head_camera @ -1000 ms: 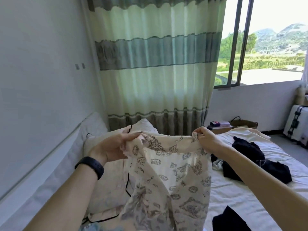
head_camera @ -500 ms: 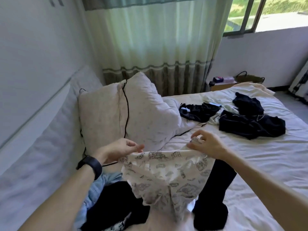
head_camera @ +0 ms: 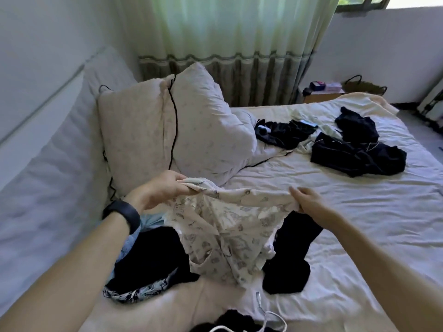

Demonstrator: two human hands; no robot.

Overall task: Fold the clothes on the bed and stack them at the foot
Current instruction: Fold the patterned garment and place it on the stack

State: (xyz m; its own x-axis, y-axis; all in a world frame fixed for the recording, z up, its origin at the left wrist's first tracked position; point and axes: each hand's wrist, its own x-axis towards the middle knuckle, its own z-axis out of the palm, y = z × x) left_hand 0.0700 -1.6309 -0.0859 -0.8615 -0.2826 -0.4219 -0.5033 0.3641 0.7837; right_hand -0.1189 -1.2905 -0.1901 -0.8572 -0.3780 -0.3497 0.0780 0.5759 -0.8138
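Note:
A cream patterned garment hangs between my hands low over the bed. My left hand grips its top edge at the left. My right hand holds the top edge at the right, fingers over the cloth. The garment's lower part lies crumpled on a heap of black clothes and a black garment. A light blue piece and a dark printed piece stick out under my left forearm. More black clothes lie scattered at the far right.
Two pale pillows lean on the padded headboard at the left. A curtain hangs behind them. A low table with small items and a basket stand beyond the bed. A white cord lies near the bottom edge.
Both hands have lowered the patterned garment from chest height down onto the clothes heap. The view has tipped down from the window to the bed.

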